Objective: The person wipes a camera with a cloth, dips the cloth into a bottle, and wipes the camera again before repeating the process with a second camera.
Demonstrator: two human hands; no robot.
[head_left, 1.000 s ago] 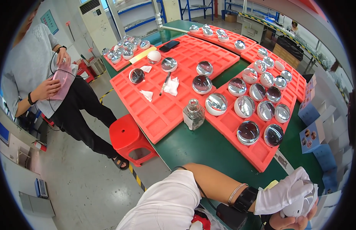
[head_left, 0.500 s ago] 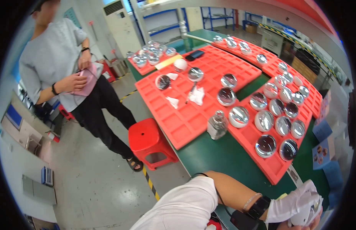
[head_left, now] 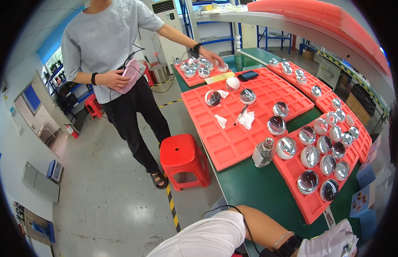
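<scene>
My left hand, in a white glove or cloth with a dark watch at the wrist, is at the lower right edge. Its fingers are curled round a pale, shiny rounded piece, mostly cut off by the picture's edge. Of my right hand, only a sliver of skin shows beside that piece; its fingers are hidden. Beyond my hands lies a red tray carrying several white half-balls with mirror-like faces, such as a dark-faced one. A glass bottle with a metal top stands at that tray's left.
A larger red tray holds more half-balls, a pen and white tissues. A dark phone lies behind. Another person stands left, one hand at a far tray. A red stool stands by the green table.
The view has swung left, so the trays sit further right and my hands lower in the picture. The other person has stretched one arm out to the far tray, keeping a pink item in the other hand.
</scene>
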